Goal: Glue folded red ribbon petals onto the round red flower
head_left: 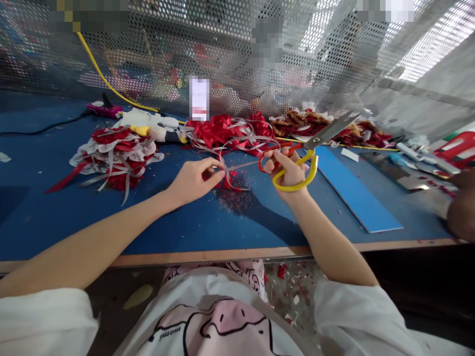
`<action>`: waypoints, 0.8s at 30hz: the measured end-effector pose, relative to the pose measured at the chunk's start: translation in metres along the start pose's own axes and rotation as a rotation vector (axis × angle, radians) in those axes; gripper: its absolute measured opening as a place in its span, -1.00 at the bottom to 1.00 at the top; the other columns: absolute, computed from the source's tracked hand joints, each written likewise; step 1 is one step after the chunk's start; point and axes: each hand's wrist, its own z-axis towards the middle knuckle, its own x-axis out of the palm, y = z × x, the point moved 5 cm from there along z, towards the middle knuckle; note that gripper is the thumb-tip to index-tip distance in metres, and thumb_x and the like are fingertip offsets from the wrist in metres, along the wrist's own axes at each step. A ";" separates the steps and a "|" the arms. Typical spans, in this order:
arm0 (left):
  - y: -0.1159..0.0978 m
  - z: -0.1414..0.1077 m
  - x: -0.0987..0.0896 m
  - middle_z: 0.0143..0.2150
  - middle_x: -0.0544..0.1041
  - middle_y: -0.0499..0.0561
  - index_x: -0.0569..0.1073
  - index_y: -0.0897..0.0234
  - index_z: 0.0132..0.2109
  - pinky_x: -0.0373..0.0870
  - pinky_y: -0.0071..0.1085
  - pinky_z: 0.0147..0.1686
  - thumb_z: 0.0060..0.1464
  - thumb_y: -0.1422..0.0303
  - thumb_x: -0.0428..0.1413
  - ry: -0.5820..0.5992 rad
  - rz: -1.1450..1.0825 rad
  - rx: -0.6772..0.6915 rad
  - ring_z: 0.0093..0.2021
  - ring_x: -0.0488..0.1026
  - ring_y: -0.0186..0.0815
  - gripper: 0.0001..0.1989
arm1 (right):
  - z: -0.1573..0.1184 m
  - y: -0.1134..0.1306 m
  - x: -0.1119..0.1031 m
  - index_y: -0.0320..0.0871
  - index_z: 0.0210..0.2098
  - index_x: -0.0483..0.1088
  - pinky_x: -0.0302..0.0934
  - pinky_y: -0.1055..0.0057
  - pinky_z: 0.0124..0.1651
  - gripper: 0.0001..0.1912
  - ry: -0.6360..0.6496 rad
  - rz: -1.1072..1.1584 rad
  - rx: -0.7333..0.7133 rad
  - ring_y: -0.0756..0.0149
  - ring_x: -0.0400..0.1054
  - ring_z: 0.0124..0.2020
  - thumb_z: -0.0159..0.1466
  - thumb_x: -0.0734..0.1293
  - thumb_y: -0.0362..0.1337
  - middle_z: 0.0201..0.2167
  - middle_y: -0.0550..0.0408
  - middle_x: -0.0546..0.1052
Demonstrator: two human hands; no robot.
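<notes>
Fingertips pinched, my left hand (196, 181) holds the end of a thin pale ribbon (241, 166) over the middle of the blue table. The ribbon stretches across to my right hand (287, 170), which is wrapped round scissors (312, 143) with one yellow and one orange-red handle. Their silver blades point up and to the right, away from the ribbon. Just behind my hands lies a heap of shiny red and pale ribbon (226, 132). Left of it, a pile of red and white lace pieces (115, 155) has loose ribbon tails.
A blue board (356, 190) lies at the right, near tools and a red object (456, 151). Brown and red fabric pieces (308, 123) line the back beneath a perforated metal screen (230, 59). White gloves (148, 120) and a purple device (104, 110) sit back left. Something brown and blurred is at far right.
</notes>
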 end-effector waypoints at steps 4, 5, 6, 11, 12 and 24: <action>0.019 0.010 -0.002 -0.19 0.71 0.09 0.66 0.18 -0.14 0.43 -0.26 -0.10 0.32 0.14 0.07 0.012 0.161 0.076 -0.20 0.59 -0.14 -0.68 | 0.010 0.004 -0.011 -0.02 -0.40 0.16 0.17 0.39 -0.53 -0.55 -0.045 0.003 -0.067 0.49 0.22 -0.63 0.00 0.56 -0.21 -0.35 0.20 0.63; 0.024 0.013 -0.002 -0.18 0.72 0.10 0.66 0.18 -0.13 0.43 -0.21 -0.05 0.33 0.13 0.05 0.009 0.216 0.093 -0.17 0.59 -0.11 -0.66 | 0.012 0.006 -0.012 -0.02 -0.40 0.17 0.15 0.38 -0.54 -0.55 -0.053 0.006 -0.074 0.49 0.20 -0.63 -0.01 0.55 -0.22 -0.33 0.21 0.63; 0.030 0.015 -0.004 -0.19 0.72 0.11 0.67 0.17 -0.13 0.42 -0.17 -0.01 0.34 0.14 0.04 -0.010 0.267 0.107 -0.15 0.58 -0.09 -0.65 | 0.013 0.007 -0.013 -0.01 -0.40 0.17 0.13 0.37 -0.54 -0.55 -0.061 0.010 -0.079 0.50 0.19 -0.63 -0.02 0.55 -0.23 -0.32 0.21 0.63; 0.055 0.024 -0.033 -0.11 0.68 0.13 0.70 0.11 -0.20 0.32 -0.07 0.16 0.36 0.11 0.06 -0.260 0.438 0.035 0.02 0.50 -0.02 -0.65 | 0.015 0.016 -0.014 -0.02 -0.41 0.17 0.09 0.38 -0.51 -0.54 -0.087 0.038 -0.103 0.50 0.18 -0.63 -0.07 0.55 -0.25 -0.33 0.23 0.64; 0.061 0.025 -0.040 -0.16 0.67 0.12 0.70 0.11 -0.21 0.32 -0.09 0.12 0.35 0.10 0.06 -0.300 0.458 -0.031 -0.03 0.50 -0.04 -0.64 | 0.015 0.018 -0.014 -0.02 -0.41 0.17 0.10 0.38 -0.51 -0.54 -0.092 0.044 -0.110 0.50 0.19 -0.62 -0.07 0.56 -0.25 -0.33 0.24 0.65; 0.108 0.031 -0.060 -0.07 0.62 0.21 0.65 0.38 0.09 0.26 0.00 0.24 0.22 0.29 0.06 -0.297 0.512 -0.306 0.13 0.46 0.09 -0.58 | 0.010 0.034 -0.013 0.01 -0.41 0.19 0.17 0.36 -0.56 -0.54 -0.114 0.008 -0.253 0.44 0.28 -0.62 -0.02 0.58 -0.18 -0.24 0.22 0.70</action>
